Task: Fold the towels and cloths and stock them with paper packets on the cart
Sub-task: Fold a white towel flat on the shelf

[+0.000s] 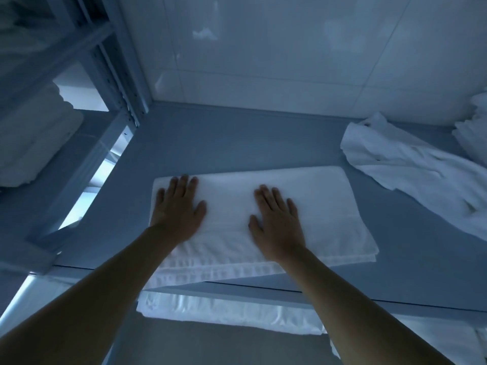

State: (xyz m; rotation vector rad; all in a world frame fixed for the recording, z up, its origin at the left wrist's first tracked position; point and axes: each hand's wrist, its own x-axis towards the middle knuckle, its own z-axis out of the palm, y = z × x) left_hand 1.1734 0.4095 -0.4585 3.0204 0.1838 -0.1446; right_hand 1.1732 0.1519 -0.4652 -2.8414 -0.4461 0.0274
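A white towel (324,206), folded into a wide rectangle, lies flat on the grey shelf surface (237,143), its near edge at the shelf's front lip. My left hand (179,206) rests palm down on the towel's left end, fingers spread. My right hand (276,219) presses flat on the towel's middle, fingers apart. Neither hand grips anything. An unfolded white cloth (411,164) lies crumpled at the right of the same surface.
A metal rack upright (116,83) stands at the left, with stacked folded towels (34,143) on a shelf beyond it. A white tiled wall (290,48) closes the back. More white linen (471,130) sits at the far right. Another white towel (229,309) lies on a lower level below the front edge.
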